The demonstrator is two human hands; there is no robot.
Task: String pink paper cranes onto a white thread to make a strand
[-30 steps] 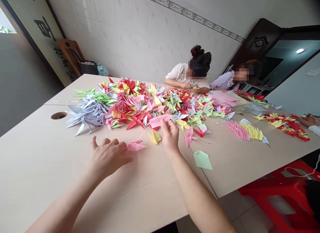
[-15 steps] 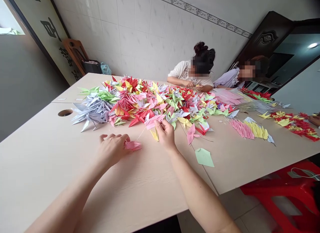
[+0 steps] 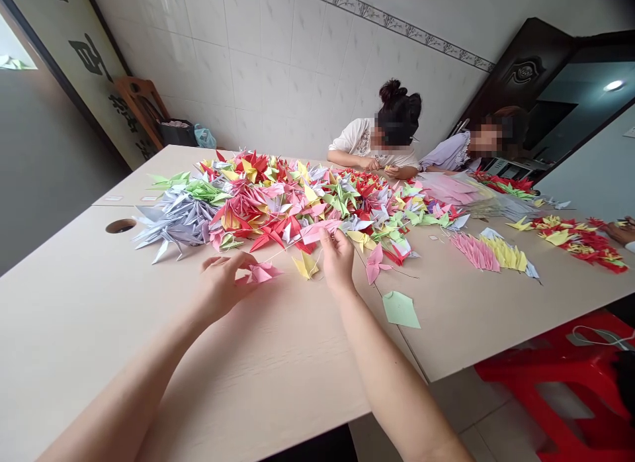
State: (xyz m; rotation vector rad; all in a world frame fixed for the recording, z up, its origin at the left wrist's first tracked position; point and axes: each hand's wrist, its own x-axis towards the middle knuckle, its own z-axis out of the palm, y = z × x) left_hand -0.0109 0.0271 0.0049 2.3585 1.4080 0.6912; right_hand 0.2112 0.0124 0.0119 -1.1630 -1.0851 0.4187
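Note:
My left hand (image 3: 224,278) is closed on a pink folded-paper crane (image 3: 262,272) just over the table. Between the fingertips of my right hand (image 3: 338,258) is a lighter pink paper crane (image 3: 315,233). A thin pale thread (image 3: 282,251) runs taut from one crane to the other. Beneath it, near my right hand, a yellow paper crane (image 3: 305,266) lies on the table. Right behind both hands spreads a big pile of folded cranes (image 3: 292,197) in red, pink, yellow, green and pale blue.
A pink crane (image 3: 376,265) with a dark wire and a green paper sheet (image 3: 401,309) lie to the right. Beyond are rows of pink cranes (image 3: 476,252) and clear plastic bags (image 3: 491,200). Two people sit across the table (image 3: 238,382); another person's hand shows far right.
My right hand has moved right with its pink crane, drawing the thread out longer and flatter. The left hand's crane has risen slightly. The view has shifted a little.

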